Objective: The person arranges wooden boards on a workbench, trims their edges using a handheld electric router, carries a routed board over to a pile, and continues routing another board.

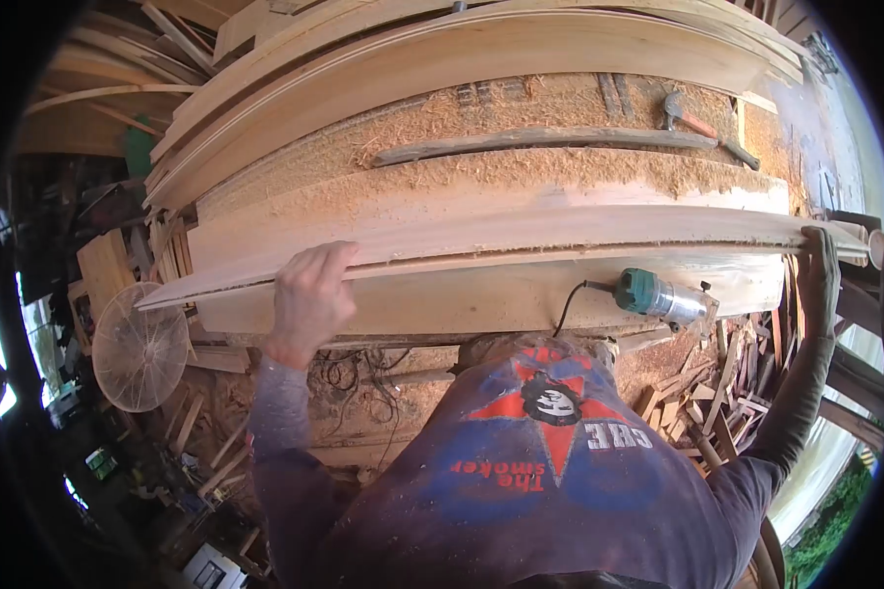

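Observation:
A long pale wooden board (pixel 560 231) spans the view, its near edge showing a dark groove flecked with shavings. My left hand (pixel 311 297) is closed around that edge toward the left end. Near the right end my right hand (pixel 817 275) holds the same board, thumb side up; its fingers are partly hidden. Under it lies a wide plank (pixel 442 299). On the plank, close to my body, a trim router (pixel 663 297) with a green cap and silver body lies on its side, its black cord running left.
Behind lie a weathered wooden strip (pixel 540 143), a hammer (pixel 692 122) and heaps of wood shavings (pixel 422 182). Long boards (pixel 442 74) are stacked at the back. A round fan guard (pixel 140 347) stands at left; offcuts (pixel 678 407) lie at lower right.

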A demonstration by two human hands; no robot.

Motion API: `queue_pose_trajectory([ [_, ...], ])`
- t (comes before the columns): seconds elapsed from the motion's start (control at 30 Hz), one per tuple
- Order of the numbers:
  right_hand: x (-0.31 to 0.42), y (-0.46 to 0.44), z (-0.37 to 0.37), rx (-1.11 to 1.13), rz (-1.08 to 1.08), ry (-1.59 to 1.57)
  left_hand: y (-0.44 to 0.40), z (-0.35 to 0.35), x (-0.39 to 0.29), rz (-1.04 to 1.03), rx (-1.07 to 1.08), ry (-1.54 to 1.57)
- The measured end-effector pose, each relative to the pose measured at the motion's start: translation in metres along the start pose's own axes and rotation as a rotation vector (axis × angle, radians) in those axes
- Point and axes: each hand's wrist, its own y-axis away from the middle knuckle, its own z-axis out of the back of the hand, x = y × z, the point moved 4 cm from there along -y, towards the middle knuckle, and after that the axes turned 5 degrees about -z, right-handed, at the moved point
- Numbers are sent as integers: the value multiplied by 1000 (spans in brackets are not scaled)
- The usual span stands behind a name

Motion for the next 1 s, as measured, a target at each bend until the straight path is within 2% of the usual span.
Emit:
queue_pose_trajectory([
  [0.03, -5, 14, -10, 54, -72, -27, 6, -11, -7, -40, 4, 5],
  [0.07, -10, 27, -22, 105, -129, -34, 21, -34, -4, 27, 125, 26],
  [0.1, -13, 38, -35, 115, -132, 23, 28, -50, -5, 36, 187, 11],
  [0.13, -41, 51, -63, 78, -20, 7, 37, -71, -3, 15, 161, 3],
  [0.17, -81, 68, -105, 60, -36, -92, 42, -88, -2, -21, 134, 3],
  [0.2, -90, 72, -121, 52, 46, -76, 43, -96, -2, 11, 162, 2],
  [0.23, -78, 75, -125, 89, 17, -77, 42, -103, -4, 30, 190, 15],
  [0.27, -73, 76, -133, 154, -42, -205, 40, -108, -3, 39, 186, 9],
  [0.33, -25, 65, -124, 225, -139, -206, 38, -119, -5, 22, 161, 37],
  [0.37, -23, 62, -135, 196, -113, -238, 34, -122, -4, 28, 149, 56],
  [0.5, -30, 43, -142, 98, -69, -281, 16, -134, -3, 76, 182, 41],
  [0.53, -40, 36, -144, 140, -57, -255, 11, -137, -4, 64, 177, 54],
  [0.57, -52, 34, -149, 191, -190, -362, 7, -143, -7, 75, 212, 47],
  [0.6, -59, 36, -152, 195, -227, -366, 1, -152, -14, 71, 246, 52],
  [0.67, -60, 36, -153, 243, -100, -159, -2, -167, -20, 24, 219, 96],
  [0.7, -27, 31, -128, 288, -126, -112, 0, -175, -21, 18, 212, 114],
  [0.73, -24, 31, -126, 297, -134, -56, 2, -180, -20, 66, 253, 117],
  [0.77, -17, 32, -117, 295, -161, -59, 3, -175, -20, 71, 180, 174],
  [0.8, -13, 35, -112, 252, -164, -49, 4, -175, -20, 64, 85, 188],
  [0.9, -16, 51, -95, 138, -214, -17, 3, -180, -16, 69, 144, 198],
  [1.0, -20, 84, -74, 83, -413, -48, -1, -174, -20, 25, 175, 169],
])
